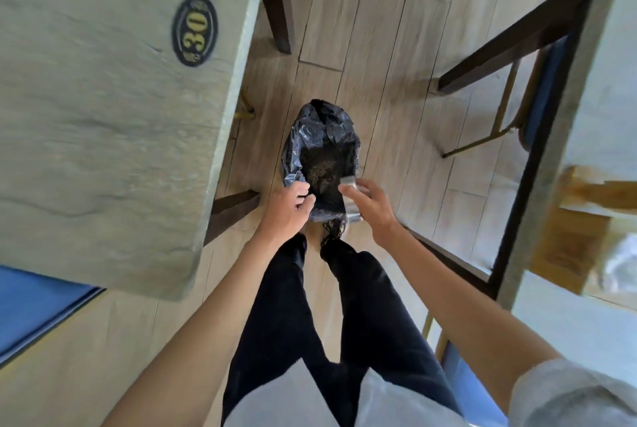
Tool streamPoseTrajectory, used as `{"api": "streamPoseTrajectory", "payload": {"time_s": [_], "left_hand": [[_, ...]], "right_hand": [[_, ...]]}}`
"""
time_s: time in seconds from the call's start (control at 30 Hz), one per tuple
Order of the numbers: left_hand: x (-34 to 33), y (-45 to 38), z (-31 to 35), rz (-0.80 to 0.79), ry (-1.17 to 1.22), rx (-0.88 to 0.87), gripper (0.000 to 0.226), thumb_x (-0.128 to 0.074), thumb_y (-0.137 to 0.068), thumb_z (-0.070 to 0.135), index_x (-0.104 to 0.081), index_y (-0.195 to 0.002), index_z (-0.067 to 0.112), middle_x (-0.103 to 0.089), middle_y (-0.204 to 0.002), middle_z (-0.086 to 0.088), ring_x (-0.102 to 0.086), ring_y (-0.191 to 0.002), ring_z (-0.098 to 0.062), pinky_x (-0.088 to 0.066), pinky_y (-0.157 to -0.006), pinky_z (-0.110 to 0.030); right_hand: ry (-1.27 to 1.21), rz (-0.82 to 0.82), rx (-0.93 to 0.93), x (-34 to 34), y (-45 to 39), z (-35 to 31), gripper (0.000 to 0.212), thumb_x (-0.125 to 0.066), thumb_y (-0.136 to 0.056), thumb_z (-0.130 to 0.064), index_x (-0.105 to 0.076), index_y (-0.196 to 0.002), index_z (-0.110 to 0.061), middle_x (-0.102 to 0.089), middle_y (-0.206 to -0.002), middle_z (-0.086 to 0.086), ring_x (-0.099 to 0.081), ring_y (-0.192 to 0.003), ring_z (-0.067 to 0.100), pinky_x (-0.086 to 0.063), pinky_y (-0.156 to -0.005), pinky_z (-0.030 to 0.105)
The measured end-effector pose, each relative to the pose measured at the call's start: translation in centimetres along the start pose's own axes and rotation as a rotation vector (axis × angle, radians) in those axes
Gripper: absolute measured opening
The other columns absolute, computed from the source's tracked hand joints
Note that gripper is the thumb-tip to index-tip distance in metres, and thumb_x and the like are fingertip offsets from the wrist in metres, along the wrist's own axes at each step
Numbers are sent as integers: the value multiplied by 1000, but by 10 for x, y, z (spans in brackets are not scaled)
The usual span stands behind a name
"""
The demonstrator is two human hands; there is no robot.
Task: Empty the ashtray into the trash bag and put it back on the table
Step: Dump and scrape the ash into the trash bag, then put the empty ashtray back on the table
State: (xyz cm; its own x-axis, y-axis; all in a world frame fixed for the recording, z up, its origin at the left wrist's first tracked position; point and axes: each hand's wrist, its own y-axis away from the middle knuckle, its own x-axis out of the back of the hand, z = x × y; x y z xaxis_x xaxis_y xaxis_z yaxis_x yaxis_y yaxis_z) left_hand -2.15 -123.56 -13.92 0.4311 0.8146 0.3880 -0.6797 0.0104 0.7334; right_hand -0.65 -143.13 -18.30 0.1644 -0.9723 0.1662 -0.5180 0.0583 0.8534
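Observation:
A black trash bag (319, 137) stands open on the wooden floor between two tables, with brownish debris lying inside it. My left hand (287, 208) pinches the bag's near rim and holds it open. My right hand (370, 204) grips a clear glass ashtray (349, 197), tipped on its side over the bag's right edge. The ashtray is blurred, and I cannot tell what it still holds. The grey stone-look table (103, 116) with an oval "30" plaque (195, 30) fills the left.
A second table (593, 89) with dark legs stands on the right, with a wooden box (586, 220) on it. Blue chair seats (31, 302) sit at lower left and right. Dark table legs (281, 3) flank the bag. My legs in black trousers stand just behind it.

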Motion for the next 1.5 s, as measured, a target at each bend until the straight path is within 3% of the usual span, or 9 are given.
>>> {"api": "streamPoseTrajectory", "payload": {"time_s": [0.1, 0.27, 0.47, 0.57, 0.7, 1.03, 1.2, 1.3, 1.5], "left_hand": [[12, 41, 21, 39, 19, -81, 41, -53, -101, 32, -56, -136, 12, -64, -132, -3, -63, -116, -14, -46, -94, -19], [33, 101, 57, 104, 88, -188, 41, -61, -97, 29, -58, -135, 13, -67, -127, 0, -64, -114, -9, -51, -98, -21], [45, 163, 81, 164, 138, -282, 48, -65, -94, 34, -55, -138, 21, -63, -131, 10, -60, -116, 1, -49, -98, -16], [54, 187, 83, 204, 228, -275, 47, -64, -94, 37, -53, -138, 23, -61, -132, 13, -60, -111, 8, -51, -102, -25], [70, 221, 77, 178, 315, -325, 80, -79, -80, 43, -39, -148, 29, -51, -139, 19, -58, -118, 4, -52, -100, -25], [116, 295, 12, 473, 102, -524, 113, -89, -61, 57, -30, -152, 28, -44, -144, 17, -46, -132, 1, -48, -101, -18], [143, 338, -50, 514, 171, -492, 111, -91, -61, 51, -29, -151, 34, -42, -144, 23, -40, -129, 14, -37, -97, -2], [156, 362, -91, 544, 160, -490, 113, -90, -62, 53, -26, -152, 34, -40, -146, 23, -40, -132, 10, -39, -102, -8], [189, 404, -159, 589, 173, -494, 115, -90, -62, 53, -25, -154, 29, -39, -148, 21, -39, -134, 6, -41, -107, -16]], "right_hand": [[-190, -77, -12, 21, 45, -19, 50, -74, -76, -59, -74, -111, -23, -71, -103, 9, -64, -97, 29, -50, -79, 39], [-454, -151, -25, 51, 111, -52, 57, -68, -82, -60, -71, -122, -20, -68, -119, 15, -63, -104, 30, -52, -78, 40], [-584, -321, 47, 62, 181, -83, 50, -57, -97, -56, -67, -124, -16, -75, -110, 11, -71, -92, 26, -60, -60, 34], [-558, -384, 84, 50, 211, -98, 54, -56, -98, -58, -67, -127, -14, -76, -114, 16, -73, -98, 33, -66, -68, 42], [-471, -440, 135, 24, 242, -111, 62, -47, -100, -62, -66, -129, -11, -74, -119, 22, -75, -97, 36, -67, -68, 44], [-238, -346, 226, -82, 308, -109, 55, -50, -98, -63, -78, -114, -17, -79, -112, 18, -76, -103, 37, -63, -84, 55], [-45, -308, 307, -150, 344, -92, 60, -46, -98, -67, -84, -94, -20, -78, -83, 8, -71, -66, 18, -54, -62, 34], [-15, -348, 347, -190, 369, -79, 64, -38, -105, -60, -84, -72, -29, -72, -63, -1, -64, -52, 10, -48, -58, 28], [52, -340, 394, -267, 404, -56, 65, -37, -103, -63, -83, -76, -25, -75, -71, 1, -68, -63, 12, -50, -64, 29]]}}
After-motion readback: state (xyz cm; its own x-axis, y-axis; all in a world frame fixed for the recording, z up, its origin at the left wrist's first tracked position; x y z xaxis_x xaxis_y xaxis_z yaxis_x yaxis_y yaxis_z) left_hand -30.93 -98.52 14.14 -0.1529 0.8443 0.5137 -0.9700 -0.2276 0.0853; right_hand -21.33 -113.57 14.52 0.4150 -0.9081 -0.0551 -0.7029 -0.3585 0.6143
